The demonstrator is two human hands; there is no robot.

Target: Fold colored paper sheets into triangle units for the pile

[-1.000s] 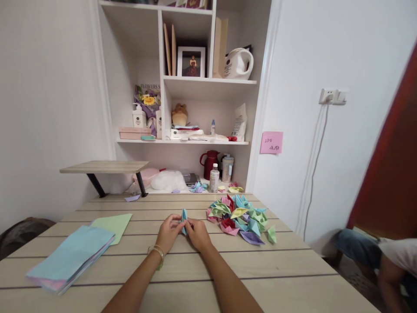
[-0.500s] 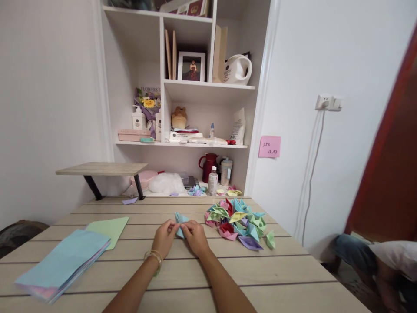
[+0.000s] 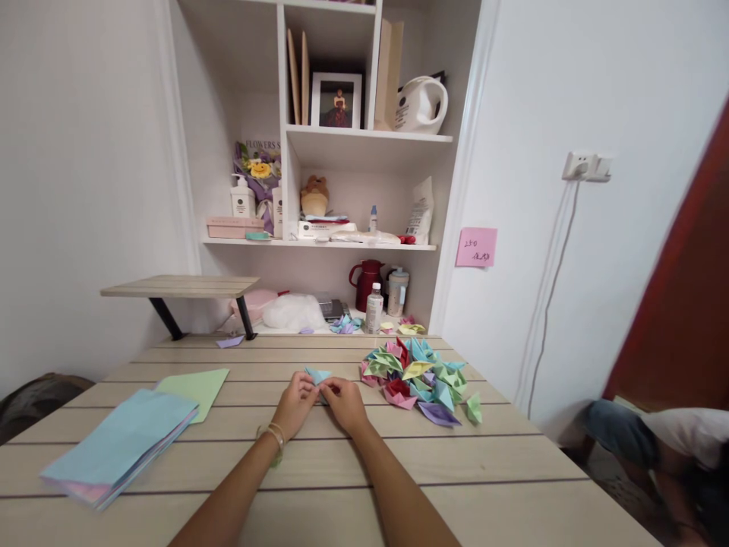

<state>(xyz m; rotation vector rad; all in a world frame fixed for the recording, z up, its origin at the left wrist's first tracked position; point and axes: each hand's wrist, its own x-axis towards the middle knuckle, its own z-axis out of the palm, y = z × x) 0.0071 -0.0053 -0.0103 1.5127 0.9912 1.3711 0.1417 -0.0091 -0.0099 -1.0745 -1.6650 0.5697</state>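
A small folded piece of light blue paper (image 3: 317, 375) is held between both hands above the middle of the table. My left hand (image 3: 297, 403) pinches its left side, and my right hand (image 3: 343, 404) pinches the right side, with the fingertips close together. The hands hide the paper's lower part. To the right lies a pile of folded paper boats (image 3: 418, 370) in several colours. On the left are a stack of light blue and other coloured sheets (image 3: 128, 441) and a green sheet (image 3: 205, 387) partly under it.
A small raised wooden shelf (image 3: 182, 286) stands at the back left, a purple paper boat (image 3: 230, 343) by its leg. Behind the table, a bottle (image 3: 373, 310) and a red jug (image 3: 367, 285) stand in the shelving. Another person (image 3: 672, 448) is bent over at the far right.
The blue paper now shows as a smaller, flatter triangle above the fingertips; it stood taller between them before. The camera view has shifted slightly. Both hands still grip the paper.
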